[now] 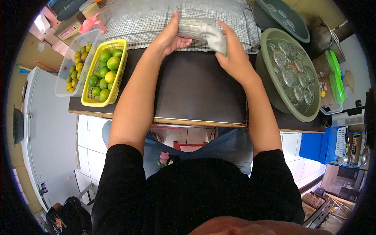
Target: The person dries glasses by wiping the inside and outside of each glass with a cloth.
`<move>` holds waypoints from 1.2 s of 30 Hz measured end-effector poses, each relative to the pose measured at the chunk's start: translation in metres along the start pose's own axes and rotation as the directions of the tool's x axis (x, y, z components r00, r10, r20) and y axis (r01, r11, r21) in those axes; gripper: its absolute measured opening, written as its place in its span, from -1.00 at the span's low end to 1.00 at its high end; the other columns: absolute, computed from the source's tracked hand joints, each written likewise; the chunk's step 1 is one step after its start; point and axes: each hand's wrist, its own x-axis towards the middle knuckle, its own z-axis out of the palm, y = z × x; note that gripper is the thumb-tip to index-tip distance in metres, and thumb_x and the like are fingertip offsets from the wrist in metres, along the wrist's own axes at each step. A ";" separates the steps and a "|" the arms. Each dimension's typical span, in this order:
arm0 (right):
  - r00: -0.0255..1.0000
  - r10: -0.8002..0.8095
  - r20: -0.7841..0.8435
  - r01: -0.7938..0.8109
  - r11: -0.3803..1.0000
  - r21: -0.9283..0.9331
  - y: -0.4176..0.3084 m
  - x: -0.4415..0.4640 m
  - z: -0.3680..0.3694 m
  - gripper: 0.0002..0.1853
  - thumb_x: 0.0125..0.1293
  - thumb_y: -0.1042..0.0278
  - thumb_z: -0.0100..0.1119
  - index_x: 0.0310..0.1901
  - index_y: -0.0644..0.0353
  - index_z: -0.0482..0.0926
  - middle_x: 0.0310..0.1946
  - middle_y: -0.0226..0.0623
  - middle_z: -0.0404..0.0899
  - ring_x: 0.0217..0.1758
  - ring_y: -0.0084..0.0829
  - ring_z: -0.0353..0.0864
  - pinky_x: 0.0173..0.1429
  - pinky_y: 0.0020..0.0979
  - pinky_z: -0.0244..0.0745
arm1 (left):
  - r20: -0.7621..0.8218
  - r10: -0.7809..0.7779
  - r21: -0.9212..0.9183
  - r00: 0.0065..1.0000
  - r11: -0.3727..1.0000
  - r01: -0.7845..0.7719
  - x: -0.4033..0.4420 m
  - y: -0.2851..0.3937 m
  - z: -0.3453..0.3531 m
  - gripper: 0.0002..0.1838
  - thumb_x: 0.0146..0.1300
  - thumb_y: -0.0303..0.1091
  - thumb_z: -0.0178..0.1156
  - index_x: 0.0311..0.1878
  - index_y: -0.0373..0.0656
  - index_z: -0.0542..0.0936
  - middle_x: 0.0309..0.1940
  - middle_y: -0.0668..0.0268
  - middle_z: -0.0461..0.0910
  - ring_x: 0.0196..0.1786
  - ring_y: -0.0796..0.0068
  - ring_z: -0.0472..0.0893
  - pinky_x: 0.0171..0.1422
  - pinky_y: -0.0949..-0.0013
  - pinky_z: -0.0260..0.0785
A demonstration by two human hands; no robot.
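Note:
A clear glass [191, 27] lies sideways between my two hands, above the checkered cloth [135, 29]. My left hand [172, 37] is at the base end of the glass, its palm against it and its fingers apart. A pale grey cloth [212, 36] covers the right end of the glass, and my right hand [235, 51] grips this cloth. Part of the right fingers is hidden behind the cloth. Rows of clear glasses [164, 7] stand along the far edge of the checkered cloth.
A large green-grey basin [263, 64] full of glasses stands right on the dark table [196, 90]. Another basin [299, 29] is behind it. At the left are a yellow basket [94, 102] of green citrus and a clear container [62, 84] of small fruit.

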 end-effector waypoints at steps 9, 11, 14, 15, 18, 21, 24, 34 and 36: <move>0.978 -0.111 -0.175 0.098 0.992 -0.081 0.002 0.003 0.002 -0.52 0.14 0.62 0.39 0.14 0.16 0.75 0.10 -0.24 0.74 0.08 -0.13 0.67 0.23 -0.26 0.59 | 0.085 0.046 0.031 0.995 0.998 -0.049 -0.007 0.000 0.008 -0.05 0.59 0.52 -0.41 0.21 -0.28 0.54 -0.19 0.20 0.69 -0.29 0.46 0.66 -0.13 0.35 0.65; 0.974 -0.125 -0.187 0.108 0.989 -0.099 0.007 0.001 0.005 -0.55 0.14 0.61 0.39 0.12 0.14 0.78 0.06 -0.27 0.76 0.04 -0.15 0.66 0.21 -0.27 0.60 | 0.093 0.073 0.053 0.993 0.995 -0.079 -0.009 -0.001 0.016 -0.04 0.59 0.51 -0.45 0.22 -0.28 0.55 -0.18 0.20 0.69 -0.27 0.45 0.66 -0.08 0.34 0.65; 0.979 -0.128 -0.160 0.104 0.983 -0.152 0.015 0.001 0.005 -0.56 0.16 0.58 0.38 0.12 0.13 0.78 0.05 -0.27 0.78 0.02 -0.17 0.64 0.17 -0.27 0.59 | 0.133 0.114 0.141 0.985 0.981 -0.132 -0.011 -0.004 0.022 -0.03 0.58 0.51 -0.47 0.18 -0.31 0.53 -0.18 0.20 0.66 -0.24 0.48 0.64 -0.09 0.36 0.63; 0.982 -0.127 -0.139 0.105 0.982 -0.160 0.016 0.002 0.003 -0.56 0.19 0.57 0.37 0.14 0.12 0.78 0.03 -0.25 0.78 -0.01 -0.20 0.67 0.12 -0.28 0.60 | 0.133 0.112 0.140 0.985 0.981 -0.130 -0.009 -0.006 0.021 -0.03 0.58 0.51 -0.47 0.18 -0.31 0.53 -0.18 0.20 0.66 -0.24 0.48 0.64 -0.09 0.36 0.63; 0.992 0.065 -0.107 -0.064 0.998 0.012 0.019 -0.001 0.006 -0.60 0.27 0.56 0.34 0.16 0.13 0.77 0.00 -0.24 0.80 -0.07 -0.33 0.71 0.05 -0.32 0.61 | 0.163 0.136 0.096 0.977 0.984 -0.153 -0.007 -0.008 0.024 -0.14 0.60 0.46 -0.23 0.24 -0.29 0.51 -0.20 0.25 0.65 -0.28 0.54 0.61 -0.15 0.40 0.59; 0.938 0.347 0.021 -0.334 0.881 0.336 0.018 -0.002 0.004 -0.65 0.38 0.54 0.30 0.17 0.19 0.76 0.02 -0.27 0.80 -0.12 -0.47 0.73 0.00 -0.37 0.63 | 0.124 0.266 0.293 0.956 0.911 -0.292 -0.016 -0.009 0.030 -0.35 0.43 0.11 0.43 0.33 -0.16 0.50 -0.22 0.38 0.60 -0.33 0.65 0.53 -0.23 0.49 0.46; 0.874 0.456 0.169 -0.454 0.639 0.621 0.020 -0.001 0.006 -0.69 0.45 0.50 0.30 0.19 0.26 0.74 0.05 -0.30 0.79 -0.09 -0.54 0.73 0.02 -0.40 0.63 | 0.224 0.353 0.286 0.908 0.867 -0.407 -0.022 -0.004 0.034 -0.38 0.36 0.03 0.51 0.34 -0.04 0.52 -0.23 0.43 0.60 -0.32 0.66 0.52 -0.22 0.50 0.44; 0.838 0.520 0.166 -0.503 0.618 0.604 0.009 -0.009 0.023 -0.64 0.44 0.42 0.36 0.22 0.29 0.72 -0.01 -0.26 0.80 -0.04 -0.45 0.77 0.08 -0.39 0.64 | 0.160 0.036 0.256 0.986 0.964 -0.076 -0.026 0.012 0.015 0.13 0.41 0.72 -0.40 0.49 -0.18 0.46 -0.04 0.31 0.72 -0.20 0.51 0.70 -0.23 0.44 0.56; 0.997 -0.034 -0.066 0.040 0.995 0.092 -0.002 -0.005 0.020 -0.59 0.25 0.52 0.40 0.16 0.14 0.78 -0.07 -0.21 0.83 -0.12 -0.30 0.82 0.06 -0.34 0.69 | 0.262 -0.059 0.266 0.963 0.964 -0.014 -0.021 0.014 -0.001 0.05 0.45 0.67 -0.27 0.42 -0.17 0.54 -0.09 0.31 0.74 -0.19 0.60 0.70 -0.30 0.46 0.53</move>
